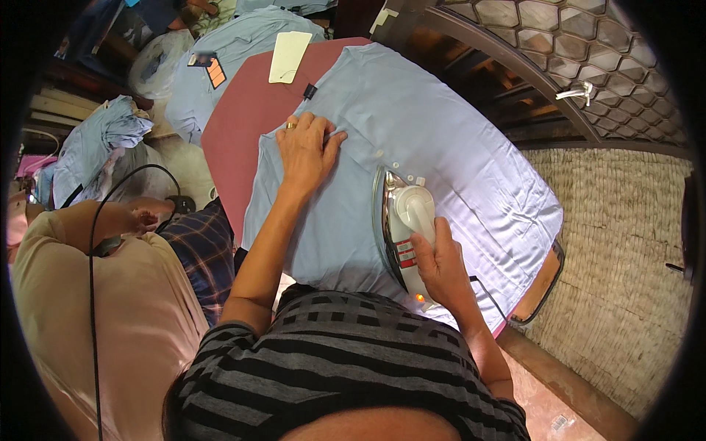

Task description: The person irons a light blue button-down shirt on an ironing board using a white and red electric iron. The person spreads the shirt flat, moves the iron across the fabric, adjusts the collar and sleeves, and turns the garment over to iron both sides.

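Observation:
A light blue shirt (434,117) lies spread over a maroon-covered ironing board (235,110), with wrinkles toward its right side. My right hand (445,272) is wrapped round the handle of a white iron (413,209). The iron rests on the shirt, tip pointing away from me, with a small orange light glowing near its heel. Several small white buttons (396,165) show on the cloth by the tip. My left hand (307,154) lies on the shirt's left part, fingers slightly bent and thumb spread aside. A black tag (309,92) sits at the shirt's far edge.
A pale card (290,57) lies on the board's far end. Beyond it are more blue garments (220,44), and a bundled one (103,140) at left. Another person in a peach top (110,316) is close on my left, beside a black cord (92,250). A metal lattice gate (573,44) stands far right.

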Demonstrator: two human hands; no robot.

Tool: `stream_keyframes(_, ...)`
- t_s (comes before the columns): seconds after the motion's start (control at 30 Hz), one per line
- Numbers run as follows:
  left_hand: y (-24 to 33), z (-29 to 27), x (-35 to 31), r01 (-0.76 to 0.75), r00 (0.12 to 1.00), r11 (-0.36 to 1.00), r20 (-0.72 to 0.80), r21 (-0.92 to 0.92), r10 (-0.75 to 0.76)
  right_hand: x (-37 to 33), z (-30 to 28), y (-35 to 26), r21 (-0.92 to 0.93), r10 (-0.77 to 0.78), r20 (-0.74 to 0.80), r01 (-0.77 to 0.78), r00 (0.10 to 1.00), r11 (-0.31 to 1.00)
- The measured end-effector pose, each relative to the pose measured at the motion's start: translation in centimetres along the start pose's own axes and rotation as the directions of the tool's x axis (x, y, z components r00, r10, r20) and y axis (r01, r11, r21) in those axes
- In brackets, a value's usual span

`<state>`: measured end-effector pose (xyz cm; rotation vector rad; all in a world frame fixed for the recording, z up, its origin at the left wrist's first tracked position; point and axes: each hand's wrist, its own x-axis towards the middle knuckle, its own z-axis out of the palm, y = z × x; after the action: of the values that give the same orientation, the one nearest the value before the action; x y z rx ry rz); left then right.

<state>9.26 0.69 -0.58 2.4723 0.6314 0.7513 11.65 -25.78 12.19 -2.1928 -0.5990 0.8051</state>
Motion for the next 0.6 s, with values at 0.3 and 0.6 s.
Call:
stream_keyframes(0.3,-1.3,0.8,0.5,0.003,0.995,0.989,-0.101,-0.148,-0.018,0.7,-0.1,-1.0,0.051,0.040,0.067,-0.044,0.997,0.998)
stream_keyframes(0.6,-1.3,0.5,0.6,0.014,0.995,0.989,-0.094,-0.148,-0.029,1.3,0.0,-1.1,0.037,0.068,0.092,-0.071,0.993,0.997)
